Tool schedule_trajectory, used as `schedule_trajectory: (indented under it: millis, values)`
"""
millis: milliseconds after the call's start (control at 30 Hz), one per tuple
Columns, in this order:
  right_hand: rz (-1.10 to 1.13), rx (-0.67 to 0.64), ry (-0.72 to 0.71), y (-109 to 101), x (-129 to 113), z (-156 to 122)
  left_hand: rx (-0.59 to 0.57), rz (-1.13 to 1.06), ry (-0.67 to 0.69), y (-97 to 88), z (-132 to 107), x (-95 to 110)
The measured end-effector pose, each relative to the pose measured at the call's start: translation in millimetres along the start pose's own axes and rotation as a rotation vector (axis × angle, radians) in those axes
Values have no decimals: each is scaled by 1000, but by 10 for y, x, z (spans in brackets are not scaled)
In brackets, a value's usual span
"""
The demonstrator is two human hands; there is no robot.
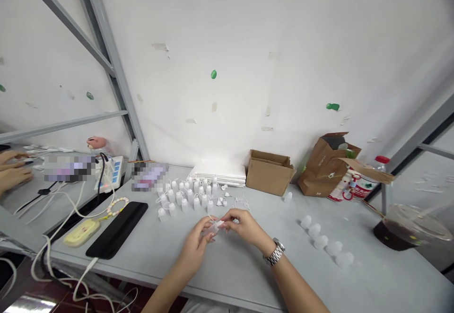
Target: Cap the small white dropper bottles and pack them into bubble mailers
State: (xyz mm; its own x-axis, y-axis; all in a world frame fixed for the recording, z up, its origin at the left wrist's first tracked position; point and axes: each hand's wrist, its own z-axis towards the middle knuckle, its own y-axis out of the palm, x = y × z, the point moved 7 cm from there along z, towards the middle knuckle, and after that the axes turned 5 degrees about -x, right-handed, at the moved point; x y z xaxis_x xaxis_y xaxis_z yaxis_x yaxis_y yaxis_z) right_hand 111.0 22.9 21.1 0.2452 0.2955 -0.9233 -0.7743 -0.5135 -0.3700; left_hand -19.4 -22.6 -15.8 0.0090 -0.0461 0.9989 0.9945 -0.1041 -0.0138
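My left hand [194,247] and my right hand [243,225] meet over the grey table [234,275], both pinching a small translucent plastic dropper bottle [214,227]. Its shape is partly hidden by my fingers. A thin white cord or loop seems to hang from it. Just beyond my hands stands a cluster of several white plastic dropper bottles [184,198], with small white caps [220,202] scattered at its edge. To the right, several frosted bottles [321,242] lie in a slanting row. A metal wristwatch [275,251] circles my right wrist.
A co-worker's hands [14,173] work at the far left. Cables, a power strip [109,173], a black phone [117,230] and a yellow power bank [82,232] lie left. Behind stand white sheets [220,173], a cardboard box [269,172] and a paper bag [326,166]; a lidded drink cup [407,228] sits right.
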Motion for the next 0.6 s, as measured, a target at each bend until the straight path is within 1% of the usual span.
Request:
schedule_trajectory:
  millis: [233, 367, 433, 600]
  values:
    - [170, 12, 30, 7, 87, 29, 26, 1, 60, -28, -16, -18]
    - [210, 19, 6, -5, 83, 42, 68, -47, 62, -64, -2, -22]
    - [185, 10, -29, -16, 41, 40, 91, -71, 48, -83, 5, -13]
    - [-8, 6, -105, -37, -38, 15, 105, -27, 12, -122, -5, -13]
